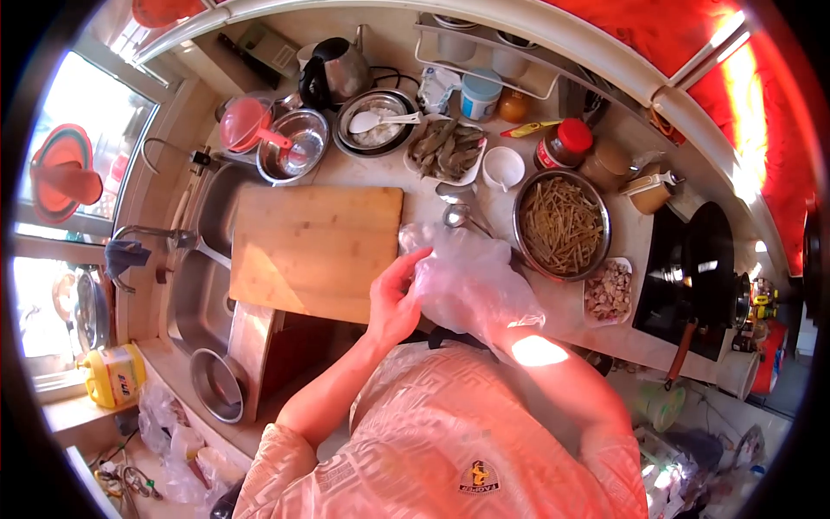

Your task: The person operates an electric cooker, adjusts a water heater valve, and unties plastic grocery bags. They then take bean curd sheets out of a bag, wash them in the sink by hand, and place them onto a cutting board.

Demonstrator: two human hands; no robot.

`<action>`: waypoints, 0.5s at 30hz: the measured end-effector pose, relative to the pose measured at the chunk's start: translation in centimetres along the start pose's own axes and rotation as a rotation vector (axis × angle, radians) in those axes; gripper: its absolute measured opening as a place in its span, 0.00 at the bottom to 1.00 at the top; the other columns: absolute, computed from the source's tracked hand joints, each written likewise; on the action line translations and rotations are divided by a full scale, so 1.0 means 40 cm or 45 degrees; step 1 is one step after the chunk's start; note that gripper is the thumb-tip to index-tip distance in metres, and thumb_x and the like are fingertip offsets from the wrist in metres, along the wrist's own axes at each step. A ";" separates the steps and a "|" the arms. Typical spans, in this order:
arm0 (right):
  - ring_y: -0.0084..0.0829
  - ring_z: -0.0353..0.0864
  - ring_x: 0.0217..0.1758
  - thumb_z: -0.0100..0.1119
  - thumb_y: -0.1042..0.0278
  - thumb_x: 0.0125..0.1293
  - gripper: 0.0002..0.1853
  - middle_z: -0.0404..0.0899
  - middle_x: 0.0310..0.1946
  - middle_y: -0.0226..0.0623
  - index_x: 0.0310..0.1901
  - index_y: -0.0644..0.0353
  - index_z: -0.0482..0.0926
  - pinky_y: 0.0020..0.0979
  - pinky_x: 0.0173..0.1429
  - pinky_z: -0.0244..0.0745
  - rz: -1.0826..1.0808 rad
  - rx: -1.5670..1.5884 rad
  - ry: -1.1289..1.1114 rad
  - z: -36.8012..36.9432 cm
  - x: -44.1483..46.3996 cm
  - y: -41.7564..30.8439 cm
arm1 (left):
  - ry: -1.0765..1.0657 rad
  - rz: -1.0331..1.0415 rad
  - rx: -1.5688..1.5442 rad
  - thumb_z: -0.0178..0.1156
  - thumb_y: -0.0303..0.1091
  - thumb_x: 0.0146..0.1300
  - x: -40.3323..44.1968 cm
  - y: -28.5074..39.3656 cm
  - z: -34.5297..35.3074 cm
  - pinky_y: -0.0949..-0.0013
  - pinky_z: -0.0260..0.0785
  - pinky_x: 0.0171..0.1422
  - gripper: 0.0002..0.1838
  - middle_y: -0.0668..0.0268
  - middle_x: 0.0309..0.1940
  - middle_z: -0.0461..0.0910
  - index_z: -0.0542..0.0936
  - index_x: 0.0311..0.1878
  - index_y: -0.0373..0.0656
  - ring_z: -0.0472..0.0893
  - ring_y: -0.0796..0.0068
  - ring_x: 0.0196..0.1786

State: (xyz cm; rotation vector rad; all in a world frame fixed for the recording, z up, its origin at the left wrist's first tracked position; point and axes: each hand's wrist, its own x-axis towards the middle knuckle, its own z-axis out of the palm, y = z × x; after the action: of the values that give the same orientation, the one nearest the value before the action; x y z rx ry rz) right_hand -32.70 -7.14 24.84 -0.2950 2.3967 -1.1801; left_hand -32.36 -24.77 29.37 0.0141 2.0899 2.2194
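Observation:
A thin, clear plastic bag is bunched up in front of my body, above the counter's front edge. At its left side is my left hand, with thumb and fingers closed around the edge of the film. My right hand reaches into the bag up to about the wrist, so its fingers are hidden by the cloudy plastic. Left of the bag lies a wooden cutting board, partly over the sink. Beyond the bag rest a metal ladle and a bowl of brown strips.
A steel sink is at the left. Along the back stand a kettle, a rice bowl, a shrimp plate, a white cup and a red-lidded jar. Chopped meat and a wok are right.

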 end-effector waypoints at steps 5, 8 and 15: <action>0.38 0.75 0.55 0.51 0.59 0.66 0.20 0.76 0.50 0.44 0.57 0.56 0.73 0.37 0.57 0.70 -0.084 -0.213 -0.176 0.099 0.014 0.012 | -0.050 -0.152 -0.173 0.55 0.24 0.64 0.022 -0.014 0.035 0.74 0.71 0.48 0.19 0.65 0.40 0.82 0.75 0.59 0.38 0.77 0.81 0.41; 0.38 0.75 0.55 0.51 0.59 0.66 0.20 0.76 0.50 0.45 0.57 0.57 0.73 0.37 0.57 0.70 -0.047 -0.253 -0.213 0.099 0.001 0.024 | -0.113 -0.110 -0.102 0.51 0.21 0.64 0.023 -0.024 0.039 0.74 0.70 0.49 0.19 0.65 0.40 0.81 0.76 0.58 0.39 0.76 0.81 0.42; 0.40 0.75 0.55 0.50 0.59 0.65 0.20 0.76 0.50 0.46 0.57 0.58 0.73 0.37 0.58 0.69 0.048 -0.343 -0.286 0.065 -0.019 0.063 | -0.134 -0.096 -0.005 0.51 0.25 0.67 0.036 -0.022 0.049 0.73 0.71 0.48 0.17 0.66 0.42 0.81 0.74 0.59 0.39 0.77 0.81 0.41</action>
State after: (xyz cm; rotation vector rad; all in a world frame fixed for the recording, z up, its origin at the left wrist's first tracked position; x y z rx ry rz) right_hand -30.76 -7.13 21.69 -0.4406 2.3467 -0.7615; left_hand -33.61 -22.66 28.52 0.0497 1.9975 2.1313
